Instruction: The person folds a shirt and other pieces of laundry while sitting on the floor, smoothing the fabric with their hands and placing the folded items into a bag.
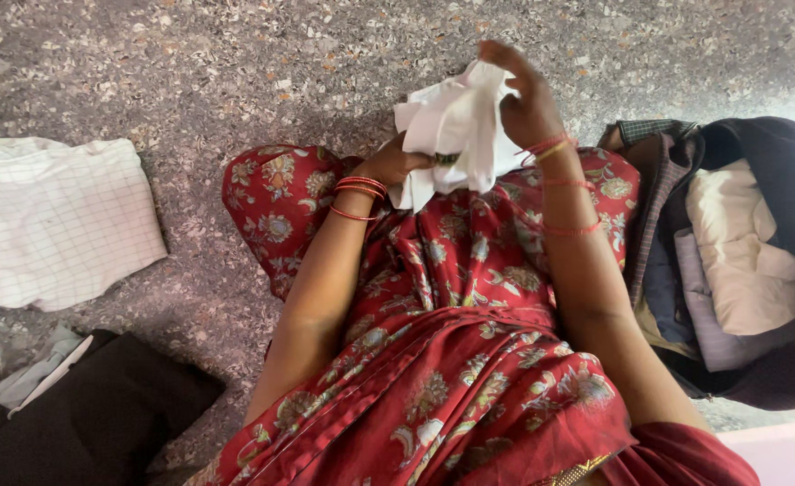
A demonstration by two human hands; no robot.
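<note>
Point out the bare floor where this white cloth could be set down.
Bare speckled floor lies ahead of the knees, between the folded checked cloth and the clothes pile. A narrower strip runs between the checked cloth and the dark garment. The right side is crowded.

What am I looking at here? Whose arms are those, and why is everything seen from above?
There is only one picture, taken by a small camera worn on a person's head, so you look down just as they do. The two arms belong to that person, who sits on a speckled stone floor in red flowered clothing. Both hands hold one crumpled white cloth: the left hand grips it from below, the right hand from the top. On the left lies a folded white checked cloth, with a dark folded garment nearer the camera. On the right is a heap of clothes, dark and pale ones mixed.
</note>
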